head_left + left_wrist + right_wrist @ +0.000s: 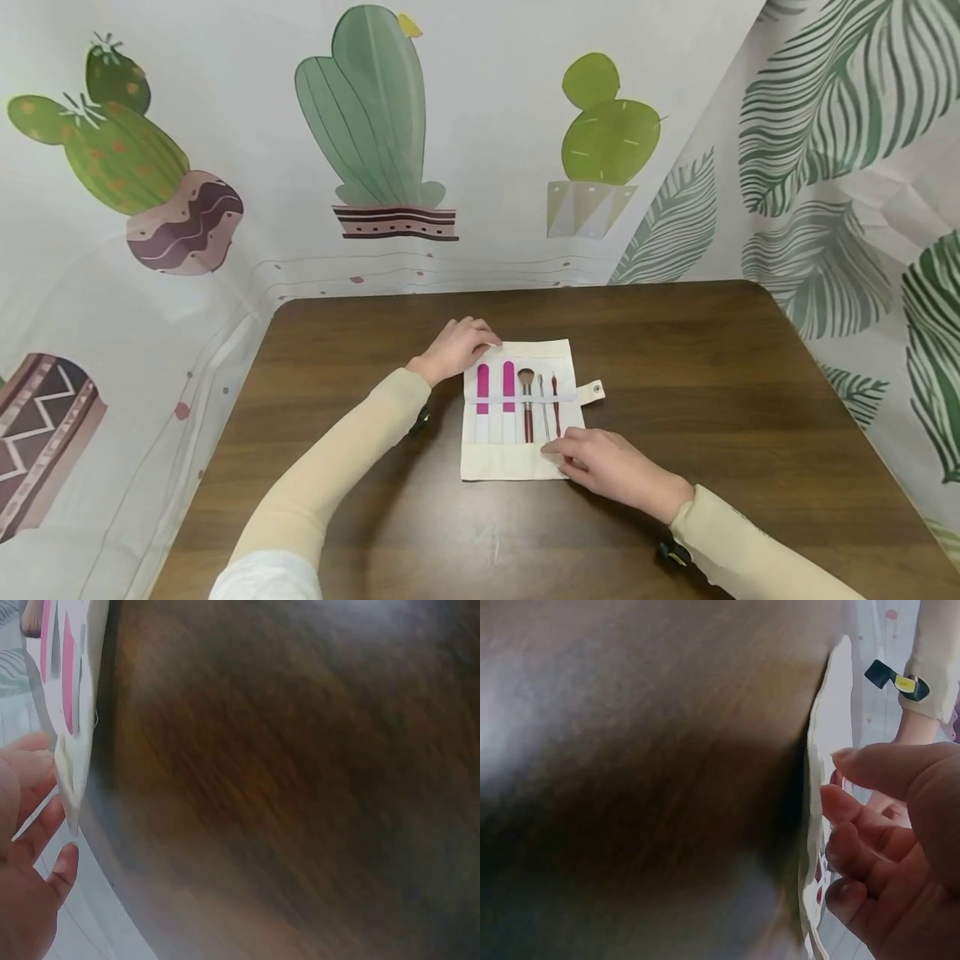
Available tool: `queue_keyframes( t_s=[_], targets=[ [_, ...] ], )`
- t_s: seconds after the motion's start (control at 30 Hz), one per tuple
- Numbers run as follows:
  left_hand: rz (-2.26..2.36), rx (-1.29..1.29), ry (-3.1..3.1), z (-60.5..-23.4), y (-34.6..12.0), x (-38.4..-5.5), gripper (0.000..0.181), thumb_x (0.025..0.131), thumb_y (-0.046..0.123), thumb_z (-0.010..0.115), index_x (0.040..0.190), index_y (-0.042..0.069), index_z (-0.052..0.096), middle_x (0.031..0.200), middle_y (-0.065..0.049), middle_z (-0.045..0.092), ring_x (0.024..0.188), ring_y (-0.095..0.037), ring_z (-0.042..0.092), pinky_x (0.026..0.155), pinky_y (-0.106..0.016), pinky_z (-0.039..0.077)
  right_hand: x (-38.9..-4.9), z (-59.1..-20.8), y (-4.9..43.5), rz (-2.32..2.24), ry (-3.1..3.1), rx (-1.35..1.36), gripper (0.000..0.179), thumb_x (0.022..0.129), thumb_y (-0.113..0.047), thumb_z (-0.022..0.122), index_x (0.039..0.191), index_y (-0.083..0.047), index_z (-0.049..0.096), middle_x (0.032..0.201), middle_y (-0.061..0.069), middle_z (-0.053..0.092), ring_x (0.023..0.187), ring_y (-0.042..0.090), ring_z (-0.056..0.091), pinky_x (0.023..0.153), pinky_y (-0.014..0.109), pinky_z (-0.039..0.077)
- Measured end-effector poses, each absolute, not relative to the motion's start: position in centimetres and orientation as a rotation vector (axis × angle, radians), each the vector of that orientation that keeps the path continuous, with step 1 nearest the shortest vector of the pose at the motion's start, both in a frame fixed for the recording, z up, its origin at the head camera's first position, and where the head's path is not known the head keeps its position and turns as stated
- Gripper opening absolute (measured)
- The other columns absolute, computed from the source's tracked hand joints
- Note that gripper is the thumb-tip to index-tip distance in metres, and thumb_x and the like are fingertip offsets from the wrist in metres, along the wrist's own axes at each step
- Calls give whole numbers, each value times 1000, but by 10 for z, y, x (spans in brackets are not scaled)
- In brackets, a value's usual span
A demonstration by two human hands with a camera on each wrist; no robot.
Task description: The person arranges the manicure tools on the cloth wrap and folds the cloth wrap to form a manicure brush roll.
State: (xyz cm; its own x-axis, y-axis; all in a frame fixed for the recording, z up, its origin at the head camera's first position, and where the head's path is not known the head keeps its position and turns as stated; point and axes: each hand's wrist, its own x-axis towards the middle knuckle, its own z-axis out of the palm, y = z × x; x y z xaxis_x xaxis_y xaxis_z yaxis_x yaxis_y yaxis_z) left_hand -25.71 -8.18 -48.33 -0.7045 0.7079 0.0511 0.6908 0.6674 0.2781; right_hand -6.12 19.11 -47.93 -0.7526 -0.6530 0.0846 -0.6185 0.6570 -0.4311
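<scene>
A cream cloth tool roll [483,463] lies unfolded on the table. Under its clear band sit two flat pink pieces [483,388], a makeup brush [527,404] with brown bristles, a thin silver tool [543,407] and a slim dark red tool [556,396]. My left hand [453,348] holds the roll's top left corner, thumb over the cloth. At the bottom right, my right hand [611,467] touches the lower flap. Its thumb and index fingertips [844,757] stand apart in the right wrist view, with the other fingers loosely bent.
The roll's side strap [592,392] with a metal snap sticks out to the right. All this is on a brown wooden table [360,525]. Behind it hangs a white sheet [495,125] printed with cacti and leaves.
</scene>
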Motion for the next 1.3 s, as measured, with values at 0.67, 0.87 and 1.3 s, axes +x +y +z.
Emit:
queue_keyframes(
  t_s=[0.67, 0.87, 1.3],
  targets=[
    [410, 1124, 2840, -490, -92, -246, 26, 102, 7, 64, 119, 19, 79, 116, -3, 70, 112, -24, 62, 94, -45, 43, -60, -478, 205, -547, 2781, -1322, 27, 91, -6, 78, 114, -19, 80, 84, -11, 54, 67, 1, 43, 61, 19, 42],
    [428, 1125, 2834, -490, -100, -242, 24, 101, 9, 67, 120, 18, 79, 113, -3, 70, 108, -22, 63, 88, -43, 42, -65, -472, 216, -474, 2811, -1358, 24, 90, -10, 81, 112, -20, 81, 83, -10, 55, 66, 2, 44, 60, 22, 42],
    [447, 1137, 2843, -494, -121, -223, 21, 99, 15, 72, 119, 16, 79, 108, -2, 69, 103, -22, 64, 90, -45, 43, -75, -468, 235, -308, 2998, -1198, 18, 87, -16, 84, 105, -21, 83, 86, -4, 63, 67, 9, 51, 61, 28, 43]
  ],
)
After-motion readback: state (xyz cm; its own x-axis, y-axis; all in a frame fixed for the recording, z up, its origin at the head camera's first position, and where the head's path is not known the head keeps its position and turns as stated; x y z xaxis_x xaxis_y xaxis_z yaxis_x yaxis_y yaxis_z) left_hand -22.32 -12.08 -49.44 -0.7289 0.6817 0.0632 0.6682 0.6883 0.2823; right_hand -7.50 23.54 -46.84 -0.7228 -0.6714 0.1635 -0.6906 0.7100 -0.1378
